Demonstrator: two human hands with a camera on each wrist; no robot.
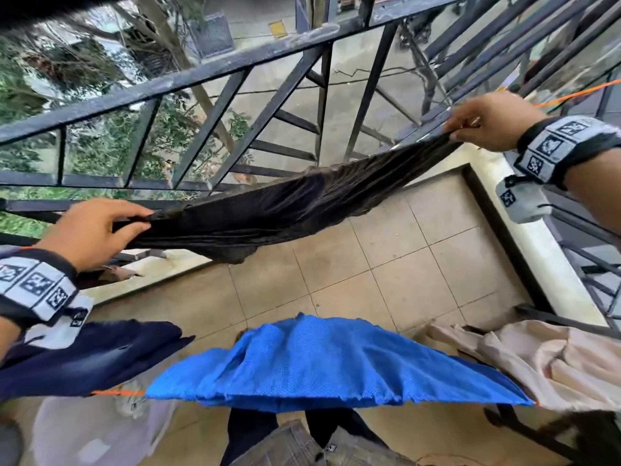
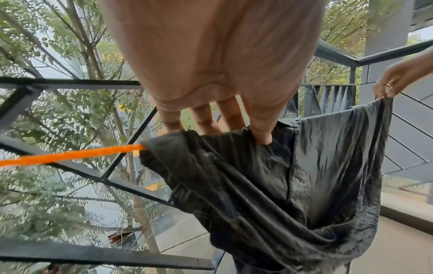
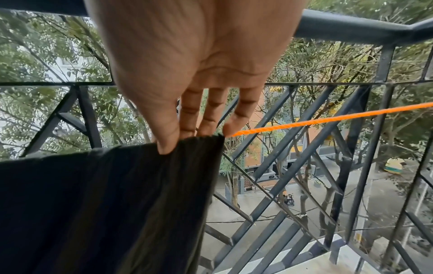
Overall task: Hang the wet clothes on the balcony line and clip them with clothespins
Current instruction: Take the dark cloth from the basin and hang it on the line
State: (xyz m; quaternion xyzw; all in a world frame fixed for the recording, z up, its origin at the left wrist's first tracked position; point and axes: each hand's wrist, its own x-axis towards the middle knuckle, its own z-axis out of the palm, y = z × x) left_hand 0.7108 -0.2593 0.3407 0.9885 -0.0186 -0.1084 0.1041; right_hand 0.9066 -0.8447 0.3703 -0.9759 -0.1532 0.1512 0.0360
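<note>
A wet black garment is draped over the far orange line beside the railing and sags in the middle. My left hand pinches its left end, thumb on the near side and fingers behind. My right hand pinches its right end at the top edge. In the left wrist view the left hand grips the bunched cloth where the orange line goes under it. In the right wrist view the right hand holds the garment's edge on the line. No clothespin is visible.
On a nearer orange line hang a navy garment, a blue one and a beige one. The black metal railing runs just beyond the far line. Tiled balcony floor lies between the lines.
</note>
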